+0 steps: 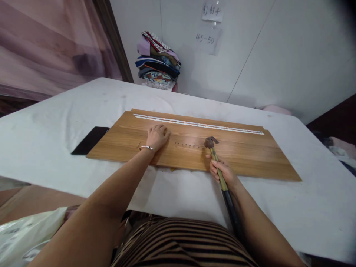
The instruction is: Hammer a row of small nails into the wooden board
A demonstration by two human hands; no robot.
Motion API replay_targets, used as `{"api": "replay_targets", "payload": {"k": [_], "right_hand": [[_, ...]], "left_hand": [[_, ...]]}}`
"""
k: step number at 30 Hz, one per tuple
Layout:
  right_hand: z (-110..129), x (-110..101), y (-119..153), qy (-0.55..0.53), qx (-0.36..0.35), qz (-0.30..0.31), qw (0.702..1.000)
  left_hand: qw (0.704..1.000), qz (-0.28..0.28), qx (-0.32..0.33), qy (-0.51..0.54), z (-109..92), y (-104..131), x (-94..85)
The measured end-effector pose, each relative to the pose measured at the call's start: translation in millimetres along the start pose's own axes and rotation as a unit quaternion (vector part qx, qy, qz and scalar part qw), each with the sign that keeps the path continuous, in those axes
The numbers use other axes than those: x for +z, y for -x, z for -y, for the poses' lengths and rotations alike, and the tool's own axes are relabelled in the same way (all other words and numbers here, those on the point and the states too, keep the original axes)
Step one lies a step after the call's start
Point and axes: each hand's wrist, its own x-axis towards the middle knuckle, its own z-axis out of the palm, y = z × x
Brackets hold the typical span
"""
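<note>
My right hand (222,171) grips a claw hammer (220,174) partway up its wooden shaft. Its rusty head is over the wooden board (250,155), close to the right end of a row of small nails (190,145). The lower handle is black and runs back toward my body. Palm down, my left hand (158,137) rests on the board left of the nail row, fingers lying on the surface and slightly bent. A bracelet (146,148) circles that wrist. Another thin nail or two (139,145) show just left of the wrist.
Two white measuring strips (198,124) lie along the board's far side. A black flat object (90,141) lies by the board's left end. The board is on a table with a white cover (178,193). Folded clothes (158,61) are stacked by the wall, near pink curtains (55,40).
</note>
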Motion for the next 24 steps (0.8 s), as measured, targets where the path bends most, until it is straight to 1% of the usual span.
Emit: {"api": "replay_targets", "payload": {"k": [5, 9, 15, 20, 24], "right_hand": [[1.1, -1.0, -0.2, 0.003, 0.017, 0.013, 1.0], [2.3, -1.6, -0.3, 0.001, 0.009, 0.018, 1.0], [1.6, -0.9, 0.2, 0.005, 0.017, 0.017, 1.0], [-2.8, -1.7, -0.7, 0.0, -0.002, 0.001, 1.0], [-1.9, -2.1, -0.5, 0.005, 0.013, 0.01, 1.0]], "left_hand": [[1.0, -0.002, 0.007, 0.0, 1.0, 0.3, 0.5], [1.0, -0.003, 0.007, 0.002, 1.9, 0.0, 1.4], [1.0, 0.003, 0.007, 0.001, 1.1, -0.2, -0.1], [1.0, -0.002, 0.006, 0.004, 1.9, -1.1, 0.9], [1.0, -0.001, 0.003, 0.009, 1.9, -0.8, 1.0]]}}
